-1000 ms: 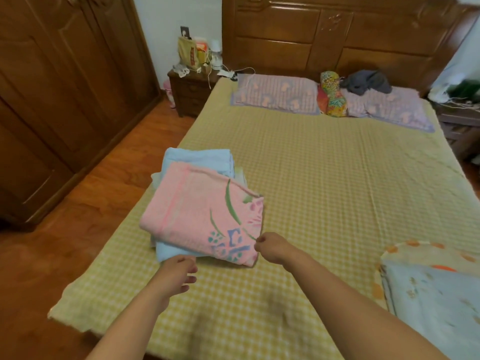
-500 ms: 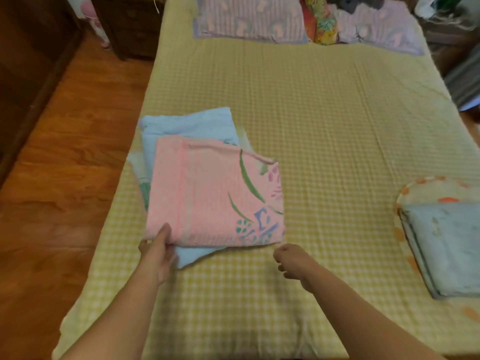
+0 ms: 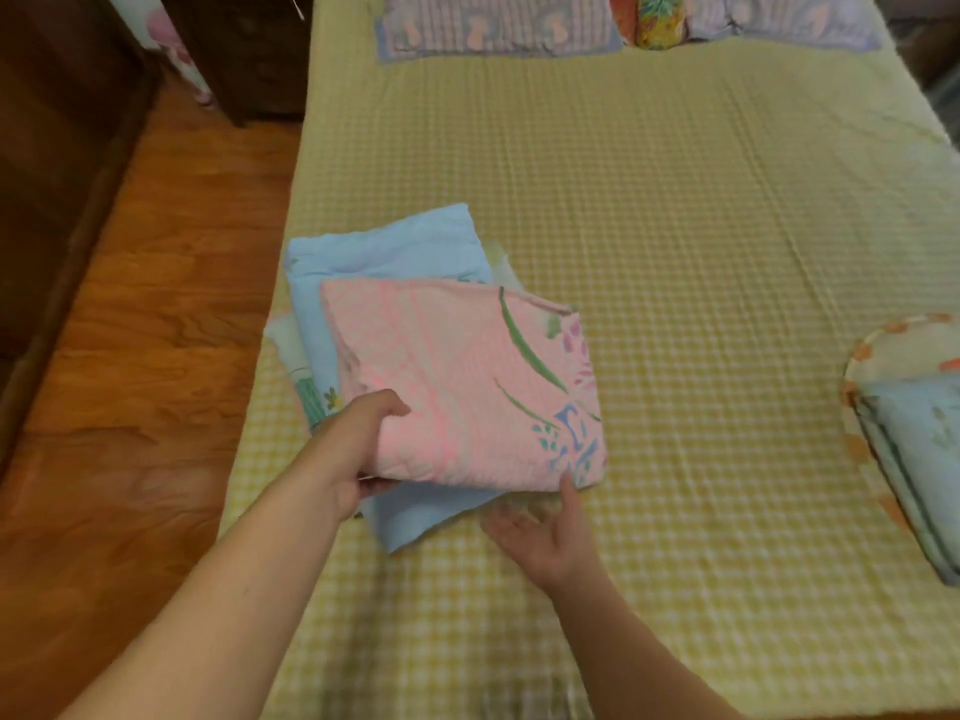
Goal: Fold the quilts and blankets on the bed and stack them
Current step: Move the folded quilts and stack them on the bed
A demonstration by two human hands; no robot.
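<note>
A folded pink blanket (image 3: 462,376) with a green and blue flower print lies on top of a folded light blue blanket (image 3: 384,252), near the left edge of the bed. A pale floral cloth (image 3: 296,356) peeks out under both. My left hand (image 3: 353,449) grips the pink blanket's near left corner, thumb on top, fingers underneath. Palm up, my right hand (image 3: 550,532) has its fingers spread at the near right corner, the thumb touching the pink blanket's edge.
The bed (image 3: 675,210) has a yellow checked cover. Another folded stack, pale blue on an orange-flowered quilt (image 3: 909,439), lies at the right edge. Pillows (image 3: 493,23) line the head end. A dark nightstand (image 3: 244,59) and wooden floor (image 3: 145,304) are on the left.
My left hand has taken hold of the pink blanket's near corner and lifted it a little. My right hand opened from a fist and moved up under the near right corner.
</note>
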